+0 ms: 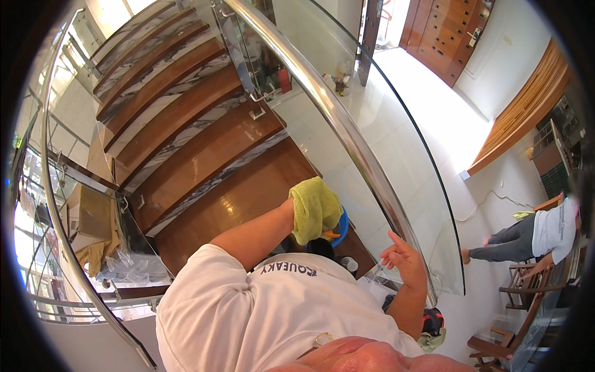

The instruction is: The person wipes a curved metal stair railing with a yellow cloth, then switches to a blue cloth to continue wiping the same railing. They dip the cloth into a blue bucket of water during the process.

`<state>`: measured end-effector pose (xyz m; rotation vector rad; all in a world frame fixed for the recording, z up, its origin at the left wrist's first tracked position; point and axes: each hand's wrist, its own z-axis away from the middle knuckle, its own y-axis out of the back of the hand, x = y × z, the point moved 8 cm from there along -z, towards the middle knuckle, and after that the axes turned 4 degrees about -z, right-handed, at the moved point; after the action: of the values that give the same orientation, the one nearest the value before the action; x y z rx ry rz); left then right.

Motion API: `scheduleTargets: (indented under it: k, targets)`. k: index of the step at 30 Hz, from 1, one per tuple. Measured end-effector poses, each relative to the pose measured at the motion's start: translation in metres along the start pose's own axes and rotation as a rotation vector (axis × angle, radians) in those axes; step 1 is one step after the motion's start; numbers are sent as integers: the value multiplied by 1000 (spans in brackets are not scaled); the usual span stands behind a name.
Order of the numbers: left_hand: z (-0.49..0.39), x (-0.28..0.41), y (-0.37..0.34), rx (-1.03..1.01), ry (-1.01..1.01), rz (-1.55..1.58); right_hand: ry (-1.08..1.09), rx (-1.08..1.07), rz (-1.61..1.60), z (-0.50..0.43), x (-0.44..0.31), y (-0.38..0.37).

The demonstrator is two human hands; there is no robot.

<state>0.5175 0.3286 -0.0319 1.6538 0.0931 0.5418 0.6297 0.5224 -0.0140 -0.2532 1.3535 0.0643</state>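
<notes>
A yellow-green microfibre cloth (pixel 312 209) is draped over my left hand, which is hidden beneath it; only the wrist shows. Partly behind the cloth, a blue bucket (pixel 344 228) stands on the brown stair tread, with something orange at its inner side. My right hand (pixel 399 255) is raised beside the lower part of the curved metal handrail (pixel 358 144), its index finger extended and the others loosely bent, with nothing in it. Whether that fingertip touches the rail, I cannot tell. A clear container (pixel 349 264) is partly visible in front of my shirt.
Curved stairs (pixel 186 116) with marbled risers lie ahead. A glass panel (pixel 418 186) runs outside the rail; another metal handrail (pixel 45 135) curves at left. A person (pixel 525 237) is near wooden chairs (pixel 525 283) at right. A cable (pixel 479 204) crosses the pale floor. Wrapped items stand beyond the left glass.
</notes>
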Motion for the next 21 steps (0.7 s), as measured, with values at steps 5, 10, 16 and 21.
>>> scheduleTargets:
  k: [5,10,16,21]
  targets:
    - [0,4,4,-13,-14,-25,-41,-40,-2,-3,11,-5]
    - [0,1,2,-97,74,-107,-43,-65,15,-4,11,-10]
    - [-5,13,27,109,45,-89,-31,-44,83,-5,5,-12]
    - [-17,32,41,-7,6,-293,269,219,25,23,-49,46]
